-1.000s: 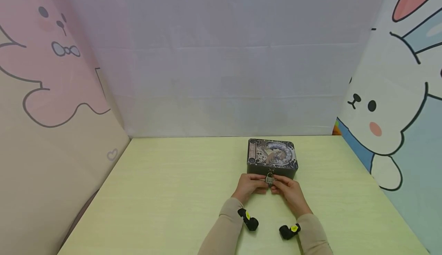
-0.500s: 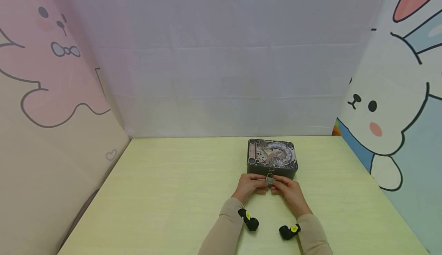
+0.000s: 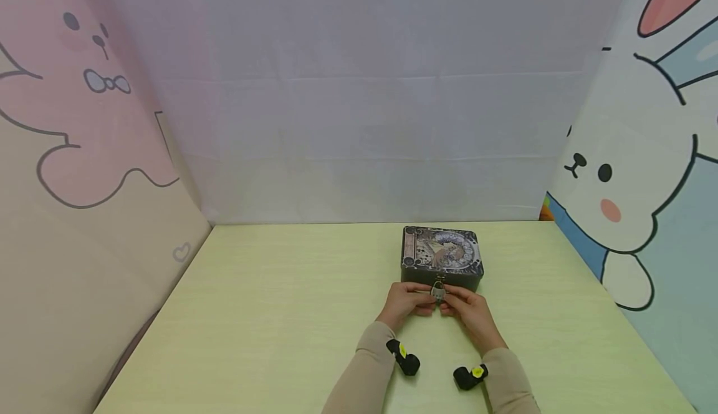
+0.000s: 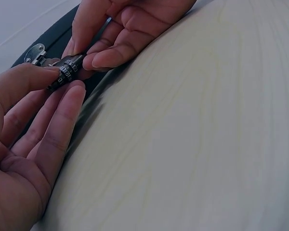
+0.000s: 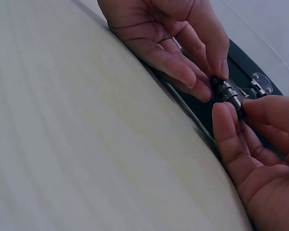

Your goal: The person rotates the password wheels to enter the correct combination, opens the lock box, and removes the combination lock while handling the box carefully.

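Observation:
A small combination padlock [image 3: 438,292] hangs at the front of a dark tin box [image 3: 443,250] with an ornate picture on its lid. Its number dials [image 4: 66,70] show in both wrist views, facing away from the box. My left hand [image 3: 407,302] pinches the padlock's left end between thumb and fingers. From the other side my right hand [image 3: 470,312] holds the right end with its thumb and fingertips. A silver hasp [image 5: 261,84] on the box front sits right behind the lock. The fingers partly hide the padlock's body.
The box stands on a pale wood-grain table [image 3: 280,314], right of centre. A plain white backdrop [image 3: 359,152] rises behind the table's far edge. Cartoon-printed side walls [image 3: 634,214] flank it. Black wrist cameras [image 3: 408,362] are strapped to both wrists.

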Motion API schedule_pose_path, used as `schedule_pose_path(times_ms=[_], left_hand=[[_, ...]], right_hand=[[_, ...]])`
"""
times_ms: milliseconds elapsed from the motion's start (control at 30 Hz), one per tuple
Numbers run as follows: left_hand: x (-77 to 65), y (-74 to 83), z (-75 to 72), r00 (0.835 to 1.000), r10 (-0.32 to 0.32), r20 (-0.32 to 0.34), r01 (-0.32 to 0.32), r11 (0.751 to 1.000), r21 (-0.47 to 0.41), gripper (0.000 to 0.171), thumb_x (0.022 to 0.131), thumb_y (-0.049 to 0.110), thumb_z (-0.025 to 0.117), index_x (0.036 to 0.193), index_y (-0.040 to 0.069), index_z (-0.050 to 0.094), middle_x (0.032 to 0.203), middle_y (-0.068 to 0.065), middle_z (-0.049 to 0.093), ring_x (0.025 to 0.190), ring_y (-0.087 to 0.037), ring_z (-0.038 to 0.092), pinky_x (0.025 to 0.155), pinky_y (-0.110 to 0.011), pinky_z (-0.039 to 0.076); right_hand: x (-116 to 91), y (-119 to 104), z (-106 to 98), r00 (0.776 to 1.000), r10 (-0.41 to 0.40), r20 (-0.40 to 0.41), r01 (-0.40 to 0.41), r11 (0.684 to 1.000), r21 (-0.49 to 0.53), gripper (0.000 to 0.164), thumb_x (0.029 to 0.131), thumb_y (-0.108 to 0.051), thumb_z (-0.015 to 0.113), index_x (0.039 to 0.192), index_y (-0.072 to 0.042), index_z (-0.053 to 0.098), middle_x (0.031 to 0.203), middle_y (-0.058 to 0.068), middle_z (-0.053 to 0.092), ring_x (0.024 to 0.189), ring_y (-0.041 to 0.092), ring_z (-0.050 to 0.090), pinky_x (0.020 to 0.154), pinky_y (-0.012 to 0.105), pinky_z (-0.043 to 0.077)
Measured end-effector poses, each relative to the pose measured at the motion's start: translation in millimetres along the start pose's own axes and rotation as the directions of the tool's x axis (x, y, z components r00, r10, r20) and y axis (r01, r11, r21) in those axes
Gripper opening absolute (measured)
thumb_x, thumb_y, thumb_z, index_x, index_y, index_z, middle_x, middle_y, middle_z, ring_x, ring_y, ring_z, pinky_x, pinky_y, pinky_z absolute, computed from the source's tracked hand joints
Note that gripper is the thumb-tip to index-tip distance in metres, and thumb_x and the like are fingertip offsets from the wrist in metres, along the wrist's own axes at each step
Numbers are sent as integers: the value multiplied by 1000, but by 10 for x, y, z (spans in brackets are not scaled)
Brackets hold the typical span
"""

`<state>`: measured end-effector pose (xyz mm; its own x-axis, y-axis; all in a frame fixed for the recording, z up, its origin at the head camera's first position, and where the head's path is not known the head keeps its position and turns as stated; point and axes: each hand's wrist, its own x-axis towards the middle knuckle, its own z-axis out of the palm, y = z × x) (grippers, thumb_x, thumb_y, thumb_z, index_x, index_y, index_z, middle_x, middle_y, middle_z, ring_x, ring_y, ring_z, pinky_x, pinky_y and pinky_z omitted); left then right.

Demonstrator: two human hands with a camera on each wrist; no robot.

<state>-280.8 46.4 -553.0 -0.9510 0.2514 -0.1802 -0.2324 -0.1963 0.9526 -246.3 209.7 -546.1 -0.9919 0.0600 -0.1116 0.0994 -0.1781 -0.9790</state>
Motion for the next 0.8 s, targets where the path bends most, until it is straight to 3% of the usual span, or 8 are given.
schedule_pose_path(times_ms=[800], left_hand=[[-4, -30, 0, 999, 38, -9, -38, 999, -10, 24, 76, -17, 73, 99, -14, 72, 89, -21, 73, 59, -15, 67, 62, -32, 64]], right_hand=[[-21, -3, 0, 1000, 0, 5, 0, 1000, -8, 35, 97, 11, 53, 130, 23, 49, 91, 8, 70, 70, 13, 66, 67, 25, 61]])
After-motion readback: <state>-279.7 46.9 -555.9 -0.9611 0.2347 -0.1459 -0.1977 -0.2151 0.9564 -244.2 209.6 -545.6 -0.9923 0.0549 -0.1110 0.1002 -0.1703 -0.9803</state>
